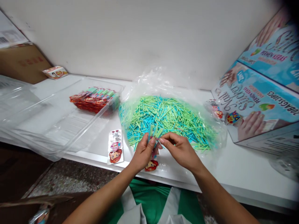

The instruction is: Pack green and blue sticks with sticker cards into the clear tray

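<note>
My left hand is closed around a small bundle of green and blue sticks, which points upward. My right hand touches the bundle's right side, thumb and index finger pinched together; whatever is between them is too small to make out. Below my left hand a packet with a red-haired cartoon figure shows in part. Behind both hands, a clear plastic bag lies open around a large heap of loose green and blue sticks. Another cartoon packet lies flat to the left of my hands.
A clear plastic tray at the left holds stacked red packets. Blue printed boxes stand at the right, with small packets beside them. A cardboard box and small carton sit at the back left. The table's front edge is near me.
</note>
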`<action>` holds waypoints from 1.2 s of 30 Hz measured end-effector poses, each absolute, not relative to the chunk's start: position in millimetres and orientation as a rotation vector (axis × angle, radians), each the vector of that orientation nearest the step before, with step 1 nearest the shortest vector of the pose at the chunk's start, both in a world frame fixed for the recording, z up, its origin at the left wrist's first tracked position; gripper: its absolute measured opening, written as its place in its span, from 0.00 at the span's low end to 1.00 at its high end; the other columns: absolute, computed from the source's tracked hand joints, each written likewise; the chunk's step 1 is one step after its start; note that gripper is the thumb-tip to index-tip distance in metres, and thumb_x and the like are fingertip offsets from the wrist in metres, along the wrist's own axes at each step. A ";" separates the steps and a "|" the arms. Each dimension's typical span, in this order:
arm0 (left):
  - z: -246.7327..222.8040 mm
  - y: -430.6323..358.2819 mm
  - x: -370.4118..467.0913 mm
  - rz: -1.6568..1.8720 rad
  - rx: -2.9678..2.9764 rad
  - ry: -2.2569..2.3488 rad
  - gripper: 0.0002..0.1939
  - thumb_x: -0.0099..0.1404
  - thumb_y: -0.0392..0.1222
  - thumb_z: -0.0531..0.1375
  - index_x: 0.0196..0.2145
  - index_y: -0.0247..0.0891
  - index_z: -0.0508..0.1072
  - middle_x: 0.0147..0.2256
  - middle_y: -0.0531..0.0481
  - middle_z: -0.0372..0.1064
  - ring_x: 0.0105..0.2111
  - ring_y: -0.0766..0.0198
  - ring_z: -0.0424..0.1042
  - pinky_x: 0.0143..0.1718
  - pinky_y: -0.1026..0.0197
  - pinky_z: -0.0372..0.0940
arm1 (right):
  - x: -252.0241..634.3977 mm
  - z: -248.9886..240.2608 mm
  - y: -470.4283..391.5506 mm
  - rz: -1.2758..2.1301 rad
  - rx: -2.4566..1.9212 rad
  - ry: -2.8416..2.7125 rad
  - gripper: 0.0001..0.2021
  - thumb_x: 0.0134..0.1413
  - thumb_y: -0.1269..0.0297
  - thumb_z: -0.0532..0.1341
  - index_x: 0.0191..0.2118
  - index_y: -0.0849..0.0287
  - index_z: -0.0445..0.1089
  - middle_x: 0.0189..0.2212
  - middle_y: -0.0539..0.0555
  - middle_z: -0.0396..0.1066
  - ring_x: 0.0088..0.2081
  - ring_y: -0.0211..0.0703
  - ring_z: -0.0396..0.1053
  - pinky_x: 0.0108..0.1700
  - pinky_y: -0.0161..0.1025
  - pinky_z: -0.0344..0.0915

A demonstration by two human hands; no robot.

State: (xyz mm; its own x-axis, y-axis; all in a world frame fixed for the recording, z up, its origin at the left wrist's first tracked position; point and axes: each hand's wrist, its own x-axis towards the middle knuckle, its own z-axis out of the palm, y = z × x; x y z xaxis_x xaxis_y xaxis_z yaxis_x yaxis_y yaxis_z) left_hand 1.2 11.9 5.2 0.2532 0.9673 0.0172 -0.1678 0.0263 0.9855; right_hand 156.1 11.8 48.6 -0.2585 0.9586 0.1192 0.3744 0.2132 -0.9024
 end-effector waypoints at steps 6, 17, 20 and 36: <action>12.8 11.8 -16.6 1.106 1.153 0.773 0.18 0.64 0.47 0.57 0.50 0.40 0.63 0.37 0.49 0.70 0.37 0.65 0.70 0.39 0.63 0.64 | 148.7 61.2 14.2 0.819 -1.208 -1.847 0.08 0.58 0.64 0.57 0.32 0.56 0.73 0.28 0.51 0.72 0.33 0.40 0.68 0.37 0.37 0.62; 13.8 15.8 -31.8 1.116 1.068 0.672 0.26 0.55 0.39 0.66 0.49 0.41 0.62 0.43 0.44 0.70 0.42 0.57 0.72 0.48 0.52 0.64 | 145.4 84.0 27.5 0.778 -1.120 -1.682 0.05 0.57 0.63 0.59 0.32 0.56 0.71 0.29 0.50 0.68 0.32 0.38 0.66 0.36 0.37 0.63; 15.1 16.7 -33.0 1.127 1.035 0.670 0.24 0.56 0.39 0.66 0.48 0.40 0.63 0.43 0.44 0.71 0.42 0.57 0.73 0.48 0.51 0.64 | 142.2 86.5 30.5 0.790 -1.088 -1.688 0.06 0.57 0.63 0.59 0.32 0.57 0.71 0.29 0.50 0.68 0.32 0.39 0.66 0.37 0.37 0.63; 110.8 127.4 -189.3 1.741 1.519 1.314 0.23 0.54 0.42 0.67 0.47 0.37 0.69 0.26 0.55 0.70 0.24 0.69 0.68 0.28 0.64 0.65 | 147.6 81.6 49.3 0.829 -1.227 -1.647 0.09 0.57 0.57 0.58 0.33 0.54 0.71 0.27 0.50 0.69 0.30 0.39 0.67 0.33 0.36 0.65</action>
